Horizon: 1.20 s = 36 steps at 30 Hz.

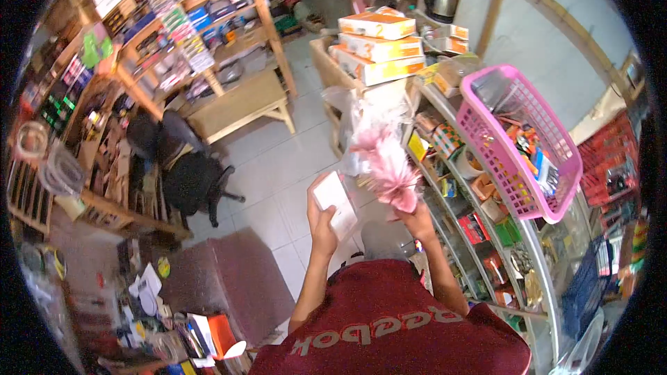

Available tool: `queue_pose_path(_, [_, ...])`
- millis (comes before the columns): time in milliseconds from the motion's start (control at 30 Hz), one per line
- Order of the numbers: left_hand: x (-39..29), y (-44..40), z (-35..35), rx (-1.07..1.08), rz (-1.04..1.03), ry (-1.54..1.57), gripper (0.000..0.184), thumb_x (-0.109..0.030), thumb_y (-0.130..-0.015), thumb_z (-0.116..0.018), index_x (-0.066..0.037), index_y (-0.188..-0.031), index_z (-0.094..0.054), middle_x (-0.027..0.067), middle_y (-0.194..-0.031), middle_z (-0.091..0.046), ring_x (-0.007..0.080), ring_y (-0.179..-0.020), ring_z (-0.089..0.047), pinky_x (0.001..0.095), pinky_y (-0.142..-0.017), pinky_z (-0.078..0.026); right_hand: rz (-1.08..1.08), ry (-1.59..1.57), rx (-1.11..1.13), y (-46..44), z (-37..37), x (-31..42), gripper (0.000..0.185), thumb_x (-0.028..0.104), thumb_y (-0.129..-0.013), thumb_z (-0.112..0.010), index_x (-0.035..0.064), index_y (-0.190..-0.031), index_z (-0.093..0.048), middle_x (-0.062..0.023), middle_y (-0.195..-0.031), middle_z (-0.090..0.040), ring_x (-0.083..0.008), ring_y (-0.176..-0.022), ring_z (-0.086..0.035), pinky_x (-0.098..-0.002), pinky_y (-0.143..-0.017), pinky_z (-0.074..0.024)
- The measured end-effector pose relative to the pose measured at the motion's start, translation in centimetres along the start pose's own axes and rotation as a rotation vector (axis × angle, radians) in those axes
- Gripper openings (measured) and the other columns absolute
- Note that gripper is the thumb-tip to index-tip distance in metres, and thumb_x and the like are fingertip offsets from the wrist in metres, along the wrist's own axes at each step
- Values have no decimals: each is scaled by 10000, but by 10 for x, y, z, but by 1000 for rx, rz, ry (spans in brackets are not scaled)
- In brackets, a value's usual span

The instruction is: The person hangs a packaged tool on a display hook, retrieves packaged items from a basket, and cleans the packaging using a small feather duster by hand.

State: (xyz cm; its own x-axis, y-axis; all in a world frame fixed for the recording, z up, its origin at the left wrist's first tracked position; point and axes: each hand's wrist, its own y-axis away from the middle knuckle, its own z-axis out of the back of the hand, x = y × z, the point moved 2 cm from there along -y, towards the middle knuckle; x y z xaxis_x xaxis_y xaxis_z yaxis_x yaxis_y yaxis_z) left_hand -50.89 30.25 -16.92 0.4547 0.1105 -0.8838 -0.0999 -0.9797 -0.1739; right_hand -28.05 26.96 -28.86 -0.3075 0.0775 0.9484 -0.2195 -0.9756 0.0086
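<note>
My left hand (324,226) is closed around a flat white box (336,203), the thumb lying across its face. In my right hand (416,222) is a fluffy pink duster (390,167), gripped at its lower end with the strands pointing forward and slightly left. The strands are a little blurred. Box and duster are held apart in front of my dark red shirt (410,316), above the tiled floor. Just beyond the duster hangs pale clear plastic (354,121).
A glass-shelved display case (538,285) full of small goods runs along my right, with a pink basket (478,160) on top. Orange-and-white boxes (382,50) are stacked ahead. To the left stand a black swivel chair (194,184), a wooden bench (240,104) and loaded shelves.
</note>
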Motion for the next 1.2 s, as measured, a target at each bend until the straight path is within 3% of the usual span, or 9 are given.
queue_pose_path(400, [50,18,-103,415,212,-41,567,-113,-723,-431,25,-1271,-381,117,-1190,-487,190,-1123,-462,311,-975,-346,-259,17,8,91,49,-12,231,167,-742,-705,16,-910,-657,-80,-776,-679,-128,-718,-609,-312,-689,-488])
queue_pose_path(533, [95,33,-126,460,277,-27,531,-131,-748,-440,13,-1257,-402,100,-1163,-504,169,-1063,-492,291,-924,-389,-220,-143,-133,131,83,-39,508,169,-749,-716,-27,-1162,-493,-159,-1004,-642,-205,-920,-606,-346,-833,-459])
queue_pose_path(567, [103,37,-136,478,296,0,522,-135,-754,-441,11,-1254,-407,95,-1155,-508,162,-1047,-499,285,-909,-400,-142,-149,-127,140,83,-101,619,184,-756,-716,-45,-1233,-394,-193,-1072,-607,-254,-1000,-589,-364,-861,-450])
queue_pose_path(667, [124,56,-164,454,276,41,516,-122,-749,-427,8,-1248,-415,104,-1075,-566,191,-955,-582,309,-832,-482,-186,103,-209,183,130,-70,622,213,-765,-716,-46,-1232,-395,-187,-1043,-616,-276,-994,-599,-379,-855,-451])
queue_pose_path(800, [141,95,-179,515,394,-1,505,-107,-750,-426,8,-1242,-412,126,-1080,-563,211,-959,-594,338,-831,-505,-361,-166,-178,223,174,-52,353,234,-849,-598,-16,-1092,-545,-122,-911,-648,-185,-817,-589,-339,-762,-465])
queue_pose_path(833, [146,104,-181,506,420,22,502,-100,-749,-424,8,-1240,-412,127,-1087,-560,217,-961,-594,341,-828,-507,-340,-143,-167,226,176,-76,262,213,-890,-576,2,-1041,-538,-1,-706,-551,-72,-591,-474,-244,-520,-397])
queue_pose_path(1067, [131,151,-199,277,387,-22,444,-55,-773,-417,10,-1212,-423,89,-1011,-550,163,-911,-561,288,-798,-462,-420,-342,-295,244,195,-79,226,177,-879,-559,-5,-1014,-571,-70,-710,-571,-171,-664,-516,-337,-675,-446])
queue_pose_path(1133, [119,154,-200,222,327,-86,444,-58,-779,-421,13,-1218,-419,89,-1015,-547,161,-914,-557,290,-799,-460,-82,-201,-140,247,191,-85,294,150,-904,-531,-1,-1155,-512,-110,-812,-587,-208,-732,-545,-350,-713,-453])
queue_pose_path(1200, [115,156,-202,176,238,-137,447,-66,-784,-427,14,-1224,-417,88,-1016,-546,157,-907,-551,292,-794,-458,-150,-369,10,250,182,-96,363,152,-914,-515,2,-1239,-455,-142,-879,-589,-233,-779,-555,-362,-744,-455])
